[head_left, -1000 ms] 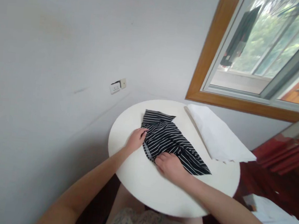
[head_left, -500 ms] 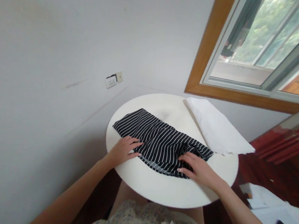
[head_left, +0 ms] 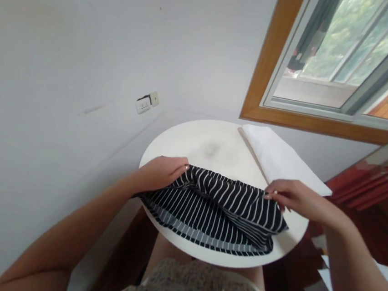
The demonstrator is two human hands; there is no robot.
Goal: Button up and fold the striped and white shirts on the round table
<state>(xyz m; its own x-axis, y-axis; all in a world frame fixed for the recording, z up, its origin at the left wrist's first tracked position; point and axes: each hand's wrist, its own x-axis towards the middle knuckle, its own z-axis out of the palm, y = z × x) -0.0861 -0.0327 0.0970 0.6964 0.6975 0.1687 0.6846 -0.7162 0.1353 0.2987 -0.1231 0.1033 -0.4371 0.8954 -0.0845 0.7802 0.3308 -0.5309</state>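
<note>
A black cloth garment with white stripes [head_left: 208,215] lies partly on the round white table [head_left: 201,139], its far edge raised. Its exact kind is hard to make out. My left hand [head_left: 164,172] pinches the far edge at the left, thumb against fingers. At the right, my right hand [head_left: 287,195] pinches the same edge near its corner. Between the two hands the fabric hangs in loose folds. Its near side falls open toward me, showing a grey inner band along the hem.
A folded white cloth [head_left: 278,158] lies at the table's back right. Behind the table is a wall with a socket [head_left: 143,105], and a wood-framed window [head_left: 253,101] is at the right. A red and white curtain [head_left: 368,189] hangs beyond. Papers [head_left: 327,286] lie low at the right.
My hands went from resting on the flat garment to gripping its far edge. The fabric has been lifted and drawn toward me, and both hands have moved farther from me.
</note>
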